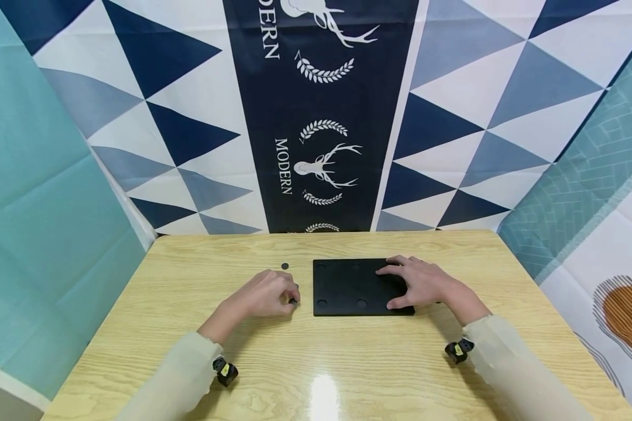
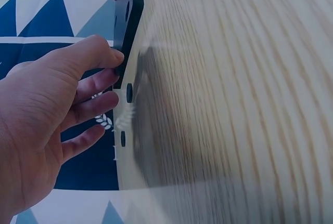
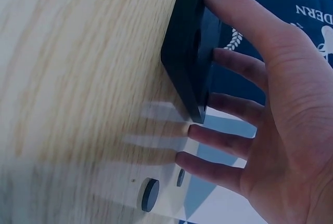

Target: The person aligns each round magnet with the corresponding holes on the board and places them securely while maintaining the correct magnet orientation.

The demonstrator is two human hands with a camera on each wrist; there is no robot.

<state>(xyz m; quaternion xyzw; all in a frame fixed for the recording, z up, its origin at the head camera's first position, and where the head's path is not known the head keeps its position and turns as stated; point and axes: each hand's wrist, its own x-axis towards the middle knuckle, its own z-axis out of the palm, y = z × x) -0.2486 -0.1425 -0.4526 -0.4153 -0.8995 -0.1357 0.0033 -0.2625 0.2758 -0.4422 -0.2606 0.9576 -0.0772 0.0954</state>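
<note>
A flat black rectangular board (image 1: 342, 286) with shallow round recesses lies on the table. Just left of it, my left hand (image 1: 271, 294) pinches a small black disc (image 1: 293, 302) between thumb and index finger, low over the wood. In the left wrist view the other fingers of that hand (image 2: 67, 94) are spread, and two loose black discs stand out past them, the nearer disc (image 2: 129, 93) by the fingertips. My right hand (image 1: 421, 282) rests on the board's right end, thumb and fingers spread. From the right wrist, the thumb (image 3: 244, 11) touches the board's face; the two outer fingers reach past its edge.
One black disc (image 1: 285, 266) lies on the table (image 1: 189, 263) behind my left hand. Right of the board, another black disc (image 3: 150, 195) and a farther small disc (image 3: 180, 177) lie on the wood. A patterned cloth (image 1: 189, 117) hangs behind the table's back edge.
</note>
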